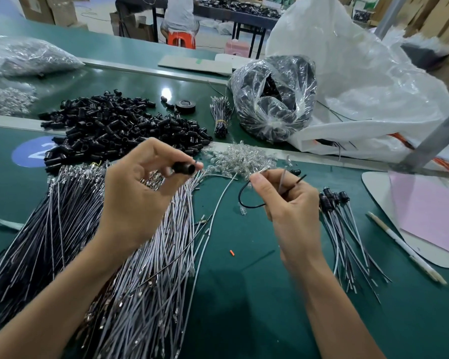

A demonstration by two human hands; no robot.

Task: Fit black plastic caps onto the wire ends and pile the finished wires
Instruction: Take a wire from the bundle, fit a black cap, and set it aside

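Mid-frame, our left hand (140, 187) pinches a black cap (184, 168) between thumb and fingertips. Our right hand (290, 203) has its fingers curled round a looped black wire (241, 196). Finished wires (347, 229) are piled right of it.

We see one black cap (184, 168) held aloft, a looped black wire (252, 206) beside it, loose caps (114, 125) heaped behind, and capped wires (342, 229) piled rightward.

Showing a bare left hand (138, 187) and a bare right hand (288, 200), both forearms (329, 294) running uncovered to the frame's bottom edge; fingernails (255, 178) looking short and plain.
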